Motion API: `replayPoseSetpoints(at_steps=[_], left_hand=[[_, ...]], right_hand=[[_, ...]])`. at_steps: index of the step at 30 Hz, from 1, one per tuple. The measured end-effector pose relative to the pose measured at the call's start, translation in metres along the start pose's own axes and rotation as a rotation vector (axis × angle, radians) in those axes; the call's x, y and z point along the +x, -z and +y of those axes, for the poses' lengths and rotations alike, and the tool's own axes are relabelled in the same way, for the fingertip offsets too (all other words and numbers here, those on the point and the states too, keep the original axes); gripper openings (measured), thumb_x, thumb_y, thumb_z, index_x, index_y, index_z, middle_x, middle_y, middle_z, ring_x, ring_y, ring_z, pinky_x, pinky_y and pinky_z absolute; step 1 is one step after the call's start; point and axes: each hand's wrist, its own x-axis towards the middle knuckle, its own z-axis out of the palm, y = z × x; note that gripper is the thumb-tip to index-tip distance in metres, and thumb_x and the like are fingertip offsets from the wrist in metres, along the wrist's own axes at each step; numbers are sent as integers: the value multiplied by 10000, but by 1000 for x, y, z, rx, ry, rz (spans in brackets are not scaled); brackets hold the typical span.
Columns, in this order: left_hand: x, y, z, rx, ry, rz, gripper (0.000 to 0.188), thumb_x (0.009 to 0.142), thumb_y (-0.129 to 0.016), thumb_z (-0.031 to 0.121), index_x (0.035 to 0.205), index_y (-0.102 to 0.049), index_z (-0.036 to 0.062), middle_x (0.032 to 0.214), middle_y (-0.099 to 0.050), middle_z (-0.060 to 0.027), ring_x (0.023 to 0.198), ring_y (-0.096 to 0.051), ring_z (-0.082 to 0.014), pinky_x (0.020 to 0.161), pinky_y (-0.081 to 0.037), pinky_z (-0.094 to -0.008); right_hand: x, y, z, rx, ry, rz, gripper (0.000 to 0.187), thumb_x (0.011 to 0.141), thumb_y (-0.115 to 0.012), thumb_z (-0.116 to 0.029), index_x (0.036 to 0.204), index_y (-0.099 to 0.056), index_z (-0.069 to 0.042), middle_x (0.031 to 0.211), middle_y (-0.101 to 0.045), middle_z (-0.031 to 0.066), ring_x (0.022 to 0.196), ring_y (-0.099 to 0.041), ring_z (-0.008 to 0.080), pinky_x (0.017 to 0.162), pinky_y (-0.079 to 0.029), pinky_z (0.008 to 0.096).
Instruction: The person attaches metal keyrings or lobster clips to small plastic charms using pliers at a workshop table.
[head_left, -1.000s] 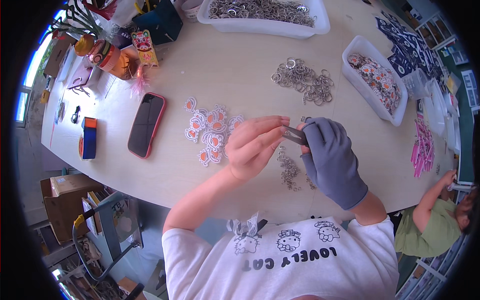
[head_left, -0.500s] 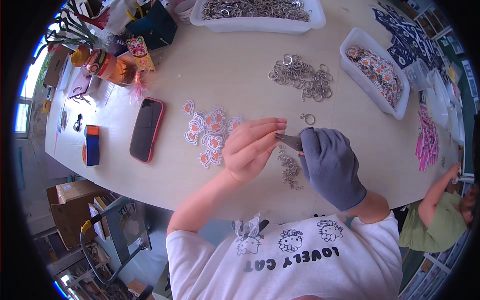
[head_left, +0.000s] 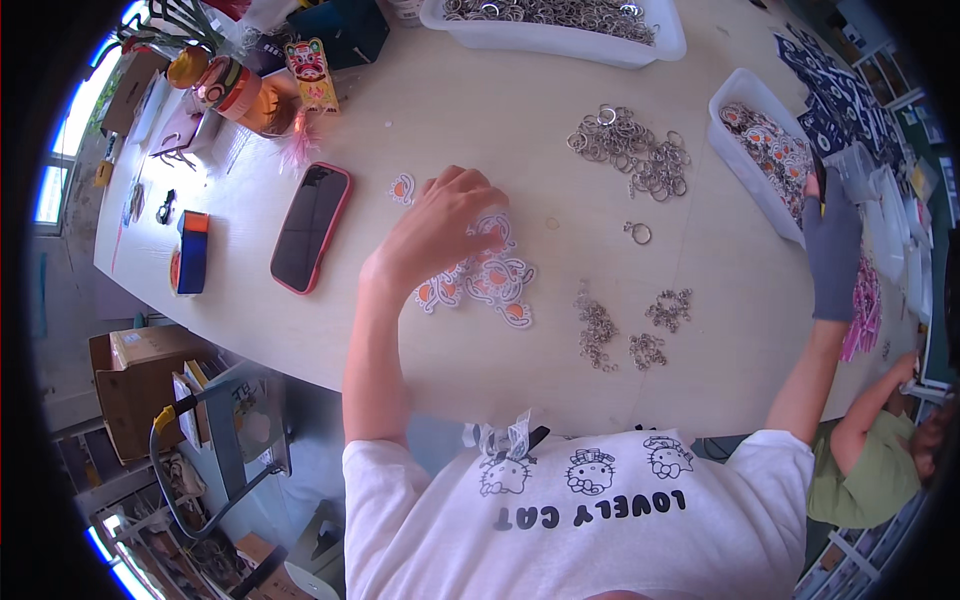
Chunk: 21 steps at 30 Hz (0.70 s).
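Note:
My bare left hand [head_left: 440,228] is over a cluster of flat white-and-orange charms [head_left: 503,280], its fingers curled down among them. Its fingertips are partly hidden, so I cannot make out whether a charm is pinched there. One more charm [head_left: 401,189] lies just beyond that hand. My right hand [head_left: 836,255], in a grey glove, is far to the right, closed around dark-tipped pliers [head_left: 819,172]. It is at the near right side of a white tray [head_left: 752,192] filled with charms on metal rings.
Several small metal-link piles [head_left: 597,335] lie in the middle, below a single key ring [head_left: 640,233] and a heap of key rings [head_left: 655,165]. A big white bin [head_left: 560,42] of rings stands behind. A phone [head_left: 311,230] and blue tape box [head_left: 190,253] lie left; a person [head_left: 865,470] is at right.
My hands have parted. The left moved left onto the charms; the right carried the pliers to the tray at right. Two small link piles formerly hidden by the glove are visible. The view has shifted.

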Motion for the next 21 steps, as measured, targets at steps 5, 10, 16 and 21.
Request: replayPoseSetpoints(at_steps=[5, 10, 16, 21], left_hand=[[6, -7, -1, -31, -88, -13, 308, 764, -808, 43, 1032, -657, 65, 1053, -625, -67, 1139, -553, -269, 968, -496, -398], [16, 1, -5, -242, 32, -27, 214, 820, -773, 8, 979, -631, 30, 901, -623, -56, 868, -639, -193, 763, -529, -345], [26, -10, 11, -1180, 133, 99, 124, 972, -684, 72, 1052, -629, -5, 1052, -666, -80, 900, -741, -173, 664, -567, -222], [30, -22, 9, -1246, 127, 123, 167, 979, -691, 111, 1078, -655, -19, 1037, -679, -74, 932, -739, -177, 700, -578, -245]], right_hand=[[-26, -23, -23, 309, -7, -134, 209, 1004, -605, -213, 1085, -619, -21, 993, -682, 175, 941, -654, 391, 814, -501, 453], [-50, -21, -100, 757, 193, -471, 171, 885, -714, -126, 982, -627, -15, 885, -577, 117, 780, -621, 294, 713, -486, 397], [-55, -52, -131, 571, 468, -354, 232, 849, -738, -167, 998, -603, -49, 1008, -590, 95, 884, -614, 318, 755, -485, 447], [-53, -50, -125, 466, 499, -267, 215, 835, -734, -144, 985, -603, -60, 1027, -589, 84, 922, -608, 304, 800, -476, 421]])
